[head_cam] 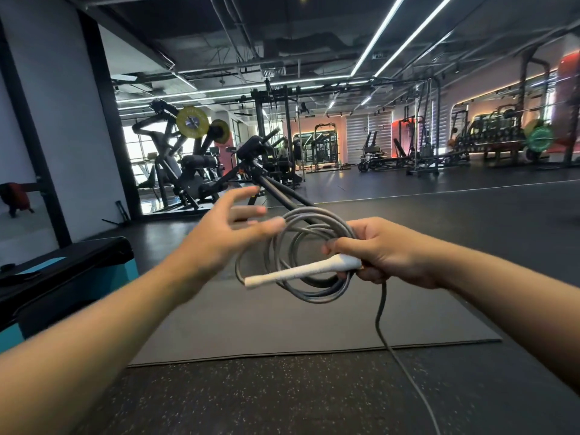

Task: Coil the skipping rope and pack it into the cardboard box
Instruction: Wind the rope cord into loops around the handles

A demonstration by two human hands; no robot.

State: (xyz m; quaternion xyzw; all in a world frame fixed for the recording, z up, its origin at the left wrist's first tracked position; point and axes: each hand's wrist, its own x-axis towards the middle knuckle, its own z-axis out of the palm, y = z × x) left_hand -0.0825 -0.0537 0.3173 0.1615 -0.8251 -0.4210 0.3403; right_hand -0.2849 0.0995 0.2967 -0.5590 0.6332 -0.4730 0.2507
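My right hand (381,251) is clenched around the skipping rope (301,255), pinning its grey loops and white handle (301,271) together so the coil cannot spring apart; my left hand (226,233), fingers spread and empty, hovers beside the loops, ready for the loose tail (381,312). No cardboard box shows.

Bright, even indoor light, mostly from the LED ceiling strips (405,32), w/ daylight blowing out the windows (138,142) at far left. Pink glow around the far wall arches. Left hand (226,233) is motion-blurred (fingers smeared); right hand (386,252) fairly sharp. Wide-angle lens bends the pillar (47,127) and ceiling lines near the edges. Soft shadows only.
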